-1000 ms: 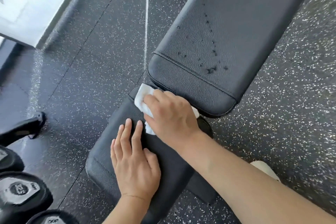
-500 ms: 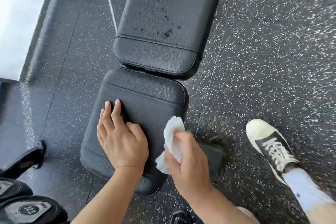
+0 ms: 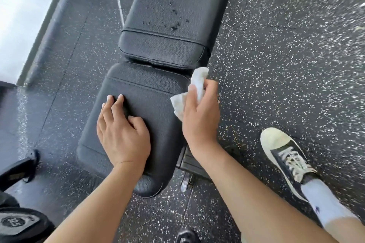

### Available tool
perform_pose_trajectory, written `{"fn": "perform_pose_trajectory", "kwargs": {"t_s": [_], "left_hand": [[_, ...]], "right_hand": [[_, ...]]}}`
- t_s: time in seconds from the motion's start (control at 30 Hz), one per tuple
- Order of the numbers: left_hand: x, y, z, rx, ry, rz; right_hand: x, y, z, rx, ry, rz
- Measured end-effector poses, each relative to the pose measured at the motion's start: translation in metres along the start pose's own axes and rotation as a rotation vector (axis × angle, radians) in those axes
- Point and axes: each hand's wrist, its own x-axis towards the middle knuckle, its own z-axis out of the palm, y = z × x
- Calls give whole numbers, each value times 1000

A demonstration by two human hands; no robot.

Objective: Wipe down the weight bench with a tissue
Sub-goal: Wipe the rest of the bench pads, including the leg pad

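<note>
**Tissue at the seat's edge**

Left hand (image 3: 123,136) rests flat, fingers straight, on the counter (image 3: 142,92) seat; right hand (image 3: 200,116) grips the crumpled tissue (image 3: 198,79) at its 3 o'clock edge; droplets (image 3: 173,23) lie at 12 o'clock.

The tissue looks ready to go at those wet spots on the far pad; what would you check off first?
1. Tissue held firmly by the right hand: ok.
2. Tissue touching the back pad: not ok, it sits beside the seat pad.
3. Droplets gone: not ok.
4. Left hand bracing the seat pad: ok.
5. Tissue dry enough to absorb: cannot tell.
</note>
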Motion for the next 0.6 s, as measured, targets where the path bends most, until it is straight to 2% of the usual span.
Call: {"fn": "perform_pose_trajectory", "kwargs": {"t_s": [0.2, 0.33, 0.47, 0.6], "left_hand": [[-1, 0, 0, -22, -2, -7], [-1, 0, 0, -18, 10, -5], [-1, 2, -1, -17, 6, -15], [0, 5, -4, -6, -30, -45]], "right_hand": [[-97, 27, -35, 7, -298, -81], [-57, 24, -46, -151, -373, -287], [4, -13, -26, -424, -371, -610], [37, -56, 24, -680, -536, -800]]}}
